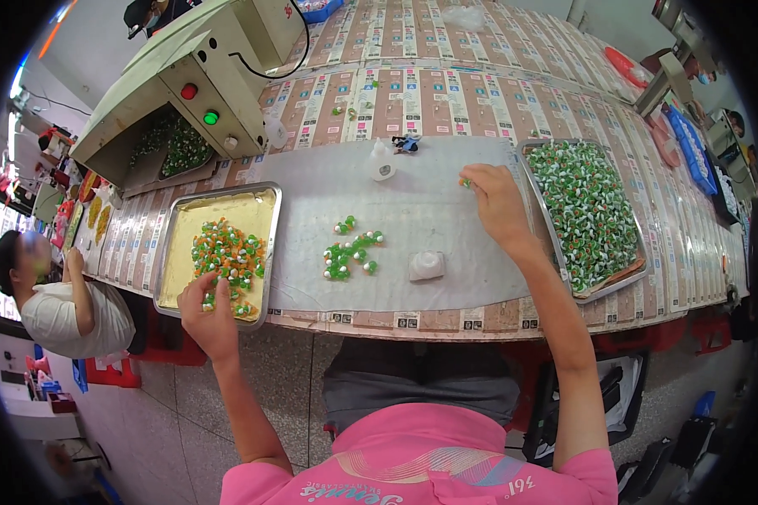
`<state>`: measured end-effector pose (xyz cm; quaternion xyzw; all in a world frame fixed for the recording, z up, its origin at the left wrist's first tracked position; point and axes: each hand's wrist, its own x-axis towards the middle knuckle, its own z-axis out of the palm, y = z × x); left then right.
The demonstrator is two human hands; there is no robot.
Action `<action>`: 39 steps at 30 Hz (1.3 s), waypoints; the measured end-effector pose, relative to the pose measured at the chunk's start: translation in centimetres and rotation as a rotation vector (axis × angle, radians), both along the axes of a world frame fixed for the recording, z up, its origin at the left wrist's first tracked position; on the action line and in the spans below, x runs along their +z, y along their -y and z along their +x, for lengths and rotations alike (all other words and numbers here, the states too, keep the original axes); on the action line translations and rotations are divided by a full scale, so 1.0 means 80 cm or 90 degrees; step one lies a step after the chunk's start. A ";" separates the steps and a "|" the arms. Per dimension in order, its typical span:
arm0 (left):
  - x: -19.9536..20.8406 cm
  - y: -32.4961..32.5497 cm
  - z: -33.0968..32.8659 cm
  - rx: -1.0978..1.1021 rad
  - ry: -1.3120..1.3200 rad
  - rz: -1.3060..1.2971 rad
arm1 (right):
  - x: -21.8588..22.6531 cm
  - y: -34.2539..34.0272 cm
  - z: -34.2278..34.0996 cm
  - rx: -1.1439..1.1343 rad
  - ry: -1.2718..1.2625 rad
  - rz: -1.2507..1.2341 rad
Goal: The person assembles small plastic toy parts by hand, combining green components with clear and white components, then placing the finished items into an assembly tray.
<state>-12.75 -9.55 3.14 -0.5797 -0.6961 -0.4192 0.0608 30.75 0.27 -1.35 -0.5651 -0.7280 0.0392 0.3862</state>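
My right hand (499, 202) is raised over the right side of the white sheet (312, 286), its fingertips pinching a small green-and-orange piece (465, 181). My left hand (209, 315) is at the near edge of the left metal tray (276, 220). Its thumb and fingers are drawn together beside a heap of small green, white and orange pieces (221, 244); whatever is between them is too small to tell. A loose cluster of such pieces (338, 261) lies mid-sheet. Many more fill the right metal tray (531, 172).
A small white block (426, 265) and a small white bottle (383, 162) stand on the sheet, with a small dark-blue object (406, 144) behind. A beige machine (177, 93) with red and green buttons stands at the back left. Another person (76, 316) sits at left.
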 end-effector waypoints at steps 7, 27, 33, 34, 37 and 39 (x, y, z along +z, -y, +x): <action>-0.020 0.006 -0.043 0.027 -0.135 -0.042 | -0.022 -0.013 -0.002 -0.005 0.121 0.004; -0.047 -0.015 0.190 -0.389 -0.086 -0.065 | 0.034 0.154 -0.018 0.166 -0.547 -0.443; -0.051 -0.008 0.193 -0.385 -0.125 -0.063 | 0.044 0.155 -0.033 0.187 -0.412 -0.245; -0.052 -0.007 0.192 -0.391 -0.128 -0.047 | 0.046 0.156 -0.037 0.188 -0.411 -0.245; -0.062 0.000 0.185 -0.448 -0.071 -0.081 | 0.050 0.156 -0.049 0.178 -0.376 -0.257; -0.056 0.006 0.185 -0.429 -0.014 -0.049 | 0.048 0.154 -0.056 0.173 -0.379 -0.223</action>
